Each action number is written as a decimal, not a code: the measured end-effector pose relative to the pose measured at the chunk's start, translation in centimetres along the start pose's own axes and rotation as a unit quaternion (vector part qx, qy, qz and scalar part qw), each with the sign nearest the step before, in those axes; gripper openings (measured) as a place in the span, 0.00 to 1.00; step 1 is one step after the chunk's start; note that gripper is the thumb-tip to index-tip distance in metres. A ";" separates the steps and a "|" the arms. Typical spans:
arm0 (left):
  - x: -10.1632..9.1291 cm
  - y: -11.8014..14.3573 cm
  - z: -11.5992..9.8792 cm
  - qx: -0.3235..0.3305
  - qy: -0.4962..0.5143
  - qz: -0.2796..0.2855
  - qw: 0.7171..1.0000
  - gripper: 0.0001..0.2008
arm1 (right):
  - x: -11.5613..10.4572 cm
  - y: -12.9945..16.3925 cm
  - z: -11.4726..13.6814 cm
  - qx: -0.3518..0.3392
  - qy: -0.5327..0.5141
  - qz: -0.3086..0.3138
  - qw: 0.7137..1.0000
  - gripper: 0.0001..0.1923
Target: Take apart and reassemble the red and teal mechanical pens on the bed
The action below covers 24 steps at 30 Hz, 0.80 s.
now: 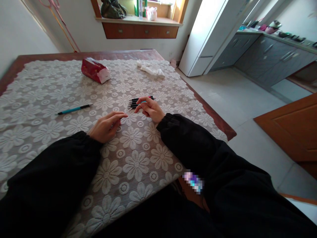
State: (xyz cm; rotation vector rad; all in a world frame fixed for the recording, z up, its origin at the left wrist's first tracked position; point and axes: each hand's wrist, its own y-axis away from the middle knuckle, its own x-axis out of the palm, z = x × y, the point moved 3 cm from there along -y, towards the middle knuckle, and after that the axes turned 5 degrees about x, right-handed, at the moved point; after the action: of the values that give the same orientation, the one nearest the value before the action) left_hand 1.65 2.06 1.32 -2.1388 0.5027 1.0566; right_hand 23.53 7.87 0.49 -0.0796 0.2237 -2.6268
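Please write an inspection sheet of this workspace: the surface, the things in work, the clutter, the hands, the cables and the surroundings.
Surface: table under a white floral lace cloth.
Things in work: bundle of dark pens at the fingertips; separate teal pen lying apart to the left.
Clutter: red tissue pack; crumpled white tissue.
Hands: left hand rests on the cloth, curled; right hand pinches a thin pen part.
Cables: nothing seen.
Surroundings: window shelf with drawers, grey kitchen cabinets, tiled floor.
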 end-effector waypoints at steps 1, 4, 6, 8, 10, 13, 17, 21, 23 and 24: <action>0.0 0.0 0.0 -0.001 0.000 0.000 1.000 0.18 | 0.0 0.0 0.0 -0.003 0.009 0.000 1.000 0.14; 0.0 0.0 0.2 0.003 -0.003 0.002 1.000 0.18 | 0.1 0.1 0.1 -0.018 0.025 0.007 0.999 0.13; 0.0 0.0 0.2 0.005 -0.005 0.000 1.000 0.19 | 0.1 0.1 0.0 -0.028 0.025 0.015 0.999 0.12; 0.0 0.0 0.2 0.006 -0.007 -0.002 1.000 0.18 | 0.0 0.1 -0.1 -0.036 0.021 0.016 0.999 0.12; 0.0 0.0 0.2 0.002 -0.009 0.000 1.000 0.19 | -0.1 0.0 -0.3 -0.037 0.017 0.005 0.999 0.12; 0.0 0.0 0.2 -0.002 -0.007 0.004 1.000 0.19 | -0.2 -0.1 -0.4 -0.037 0.011 -0.007 0.999 0.13; 0.0 0.0 0.3 0.002 -0.002 0.003 1.000 0.19 | -0.2 0.0 -0.2 -0.043 0.017 -0.004 0.999 0.14; 0.0 0.0 0.2 0.006 -0.005 0.005 1.000 0.19 | -0.4 0.2 0.2 -0.044 0.043 -0.032 0.998 0.15; -0.1 0.0 0.1 0.008 -0.013 0.004 1.000 0.19 | -0.5 0.2 0.3 -0.050 0.051 -0.043 0.997 0.15; -0.1 0.0 0.1 0.009 -0.016 0.003 1.000 0.19 | -0.5 0.2 0.3 -0.054 0.052 -0.047 0.996 0.16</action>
State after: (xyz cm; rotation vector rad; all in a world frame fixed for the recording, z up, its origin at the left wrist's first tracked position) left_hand 1.51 2.15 1.30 -2.1031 0.5026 1.0839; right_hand 24.06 7.93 0.75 0.0097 0.4070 -2.7136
